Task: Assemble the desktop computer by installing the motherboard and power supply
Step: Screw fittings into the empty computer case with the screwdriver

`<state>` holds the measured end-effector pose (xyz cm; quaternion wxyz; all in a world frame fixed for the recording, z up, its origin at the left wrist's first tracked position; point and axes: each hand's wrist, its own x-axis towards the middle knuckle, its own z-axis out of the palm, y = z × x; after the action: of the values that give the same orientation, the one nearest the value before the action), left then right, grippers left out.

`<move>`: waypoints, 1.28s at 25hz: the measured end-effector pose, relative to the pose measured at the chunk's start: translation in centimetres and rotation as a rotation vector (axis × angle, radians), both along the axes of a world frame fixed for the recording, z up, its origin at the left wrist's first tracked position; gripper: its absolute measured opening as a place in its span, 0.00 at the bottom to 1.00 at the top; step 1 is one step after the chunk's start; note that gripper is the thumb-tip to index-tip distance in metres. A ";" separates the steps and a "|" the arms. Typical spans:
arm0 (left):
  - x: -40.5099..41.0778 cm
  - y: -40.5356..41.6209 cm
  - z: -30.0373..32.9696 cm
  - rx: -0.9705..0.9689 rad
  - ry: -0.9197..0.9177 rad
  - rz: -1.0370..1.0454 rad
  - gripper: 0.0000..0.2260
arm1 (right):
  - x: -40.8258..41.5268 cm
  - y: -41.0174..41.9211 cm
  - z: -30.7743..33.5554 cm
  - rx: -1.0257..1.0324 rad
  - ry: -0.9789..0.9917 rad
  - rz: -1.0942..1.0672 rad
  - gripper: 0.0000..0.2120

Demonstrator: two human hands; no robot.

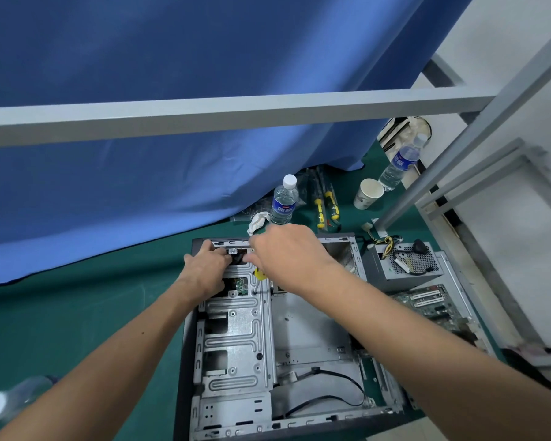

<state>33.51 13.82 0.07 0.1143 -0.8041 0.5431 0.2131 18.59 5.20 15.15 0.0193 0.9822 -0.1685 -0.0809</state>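
Blurred clear bottle (4,402) cut off bottom-left; left hand (206,268), right hand (287,249) inside open grey metal case (236,329), fingers hidden, possibly pinching something black; grip unclear.

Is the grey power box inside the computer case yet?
Not yet. The power supply sits on the table outside the computer case, to its right, its wires loose.

A green work mat (77,313) is covering the bench, and the open computer case (236,345) is lying on it at lower centre. Right of it the power supply (401,265) and the motherboard (433,303) are sitting. Toward the upper middle a water bottle (283,198), a crumpled tissue (257,221), yellow-handled screwdrivers (326,202), a paper cup (368,193) and a second bottle (400,163) are standing or lying.
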 end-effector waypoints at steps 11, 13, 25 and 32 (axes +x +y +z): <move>0.1 0.0 -0.1 -0.011 0.008 0.008 0.21 | -0.1 0.6 0.6 0.032 0.042 0.008 0.07; 0.0 0.0 -0.1 -0.010 0.010 0.012 0.21 | 0.0 0.9 -0.1 -0.028 0.029 -0.056 0.15; -0.2 0.2 -0.5 -0.037 -0.014 0.031 0.21 | 0.1 1.1 -0.4 -0.051 -0.002 -0.081 0.17; -0.3 0.4 -0.8 -0.045 -0.031 0.036 0.24 | -0.2 -0.2 0.9 0.097 0.103 0.073 0.15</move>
<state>33.16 14.24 -0.70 0.1005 -0.8194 0.5312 0.1904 18.40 5.01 16.09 -0.0165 0.9820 -0.1270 -0.1386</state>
